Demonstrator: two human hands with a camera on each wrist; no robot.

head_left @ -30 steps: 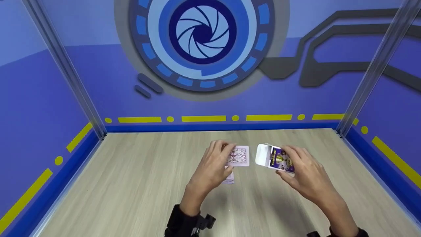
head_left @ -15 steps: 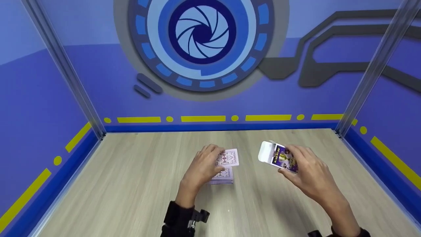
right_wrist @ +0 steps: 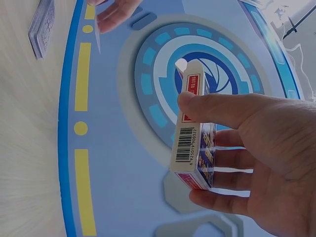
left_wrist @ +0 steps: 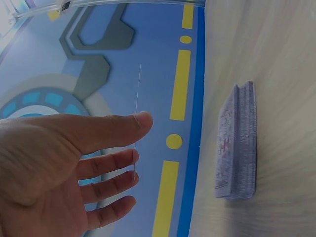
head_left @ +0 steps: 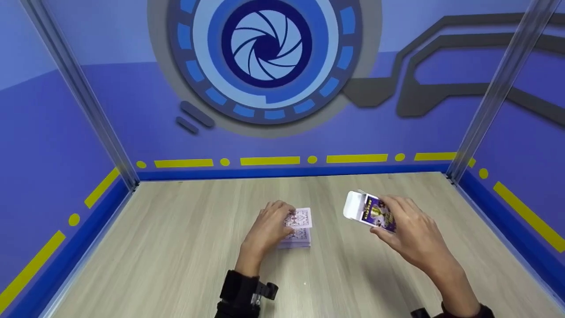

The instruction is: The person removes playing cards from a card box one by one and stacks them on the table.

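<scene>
My left hand [head_left: 264,229] pinches a single playing card [head_left: 303,217] with a red patterned back. In the left wrist view that card shows edge-on as a thin line between thumb and fingers. Below it, a deck of playing cards [head_left: 296,241] lies stacked on the table, partly covered by the hand and card in the head view. On the right, my right hand [head_left: 415,234] grips a purple and white card box [head_left: 376,213] in the air, its white flap lifted and pointing left. A barcode marks the side of the box [right_wrist: 185,144] in the right wrist view.
The wooden table [head_left: 185,234] is bounded by a blue printed back wall [head_left: 282,150] and side walls. Metal posts [head_left: 490,92] stand at the back corners. Each wrist wears a black strap [head_left: 240,289].
My left hand has moved left and slightly toward me with the card, from right of the deck to over it. The right hand keeps the box in nearly the same spot.
</scene>
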